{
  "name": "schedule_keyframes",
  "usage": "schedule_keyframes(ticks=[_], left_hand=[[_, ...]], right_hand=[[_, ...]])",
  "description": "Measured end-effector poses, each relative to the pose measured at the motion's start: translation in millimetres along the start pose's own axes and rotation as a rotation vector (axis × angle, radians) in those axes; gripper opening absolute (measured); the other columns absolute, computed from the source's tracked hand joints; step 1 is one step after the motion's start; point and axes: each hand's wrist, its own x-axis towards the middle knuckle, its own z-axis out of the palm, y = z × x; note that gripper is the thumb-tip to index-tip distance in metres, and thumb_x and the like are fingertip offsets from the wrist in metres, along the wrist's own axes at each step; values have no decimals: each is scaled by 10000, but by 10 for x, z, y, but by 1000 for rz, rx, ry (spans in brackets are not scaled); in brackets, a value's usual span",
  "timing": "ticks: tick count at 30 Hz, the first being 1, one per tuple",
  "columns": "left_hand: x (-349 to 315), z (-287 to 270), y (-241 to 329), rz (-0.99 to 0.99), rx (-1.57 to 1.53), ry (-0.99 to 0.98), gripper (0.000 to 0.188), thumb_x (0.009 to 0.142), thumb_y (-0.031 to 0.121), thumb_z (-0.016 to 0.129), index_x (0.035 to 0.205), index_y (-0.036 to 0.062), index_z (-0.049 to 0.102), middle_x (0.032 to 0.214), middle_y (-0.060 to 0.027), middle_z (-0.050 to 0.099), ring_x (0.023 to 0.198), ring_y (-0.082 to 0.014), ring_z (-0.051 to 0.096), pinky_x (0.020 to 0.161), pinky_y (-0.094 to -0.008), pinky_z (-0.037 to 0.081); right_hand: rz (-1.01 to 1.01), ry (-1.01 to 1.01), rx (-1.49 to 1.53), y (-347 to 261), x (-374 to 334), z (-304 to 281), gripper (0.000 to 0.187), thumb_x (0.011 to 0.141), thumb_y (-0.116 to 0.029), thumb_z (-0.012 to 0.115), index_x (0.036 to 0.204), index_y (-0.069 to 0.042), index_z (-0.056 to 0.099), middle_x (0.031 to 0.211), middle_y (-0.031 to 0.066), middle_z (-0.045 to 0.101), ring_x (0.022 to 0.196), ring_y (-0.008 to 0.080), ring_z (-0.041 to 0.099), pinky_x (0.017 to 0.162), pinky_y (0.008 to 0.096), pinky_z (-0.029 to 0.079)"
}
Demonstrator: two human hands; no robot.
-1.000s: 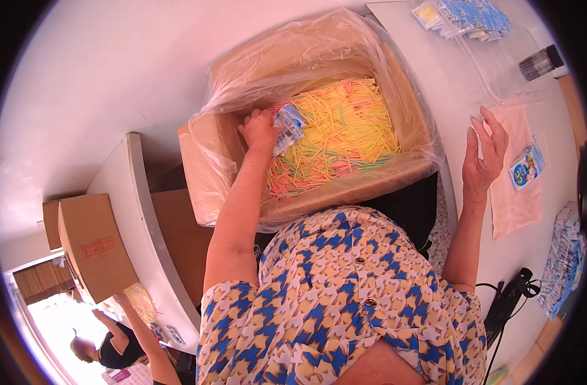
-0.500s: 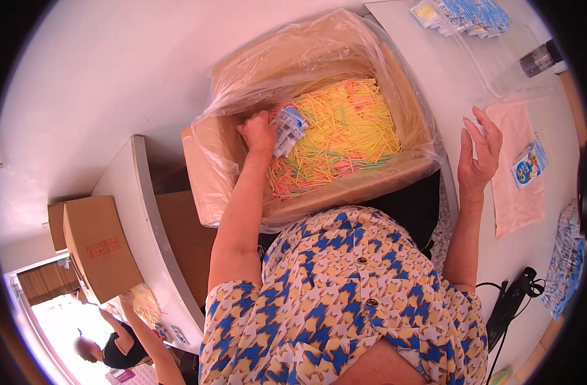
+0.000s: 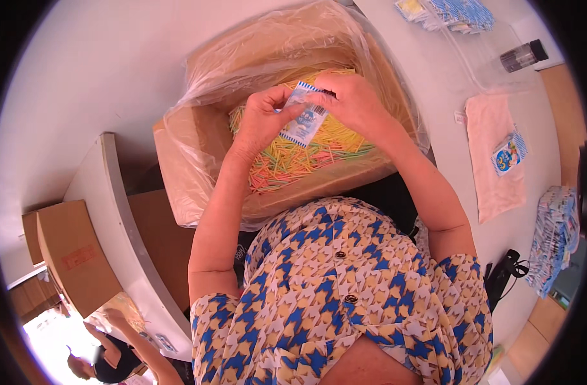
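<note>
A small blue-and-white packet (image 3: 301, 131) hangs between my hands, above an open carton lined with clear plastic (image 3: 178, 154). My left hand (image 3: 263, 119) pinches its left edge. Curled at the packet's upper right, my right hand (image 3: 354, 106) grips it with the thumb across its front; some of those fingers are hidden. Below lie many thin yellow, pink and green sticks (image 3: 287, 170) inside the carton.
On the white table at right, a pink cloth (image 3: 492, 186) carries another packet (image 3: 508, 154). A clear tray (image 3: 483, 77), a dark-lidded jar (image 3: 523, 56) and piles of packets (image 3: 553, 237) are there too. At lower left stand brown cartons (image 3: 75, 253) and another person (image 3: 104, 359).
My right hand has come left from beside the cloth to the packet over the carton. My left hand has raised the packet from the sticks and moved slightly right.
</note>
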Motion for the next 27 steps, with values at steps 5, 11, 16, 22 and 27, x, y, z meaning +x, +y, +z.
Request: schedule_keyframes(ticks=[5,11,16,22,27], left_hand=[[40,53,-2,-139,-149,-31,134,849,52,625,971,9,662,792,37,632,730,-24,519,650,-215,450],[169,156,-252,67,-3,142,122,863,86,617,918,3,688,726,38,624,672,-17,504,597,-205,440],[160,50,-343,23,-144,307,158,870,121,607,882,-17,683,708,52,607,631,-16,493,558,-200,417],[218,52,-246,-60,-377,394,178,892,131,584,896,-26,668,736,30,625,631,-16,508,565,-204,421],[267,40,-234,-73,-427,438,179,894,136,584,888,-21,669,734,25,628,626,-19,510,564,-206,421]], right_hand=[[8,-40,196,164,69,10,176,854,-155,628,879,18,609,660,72,563,595,135,476,562,298,414],[-22,60,218,169,131,78,101,850,-77,598,884,16,619,684,49,564,637,73,475,580,260,406],[135,-169,235,390,191,3,122,772,-89,605,850,2,626,661,141,595,606,261,565,591,356,441],[-108,-580,-586,1077,-158,321,111,730,-57,573,801,10,627,868,175,636,814,342,624,722,423,496],[-153,-656,-589,1304,-214,506,130,722,-52,572,818,8,636,948,195,616,886,345,615,782,416,496]])
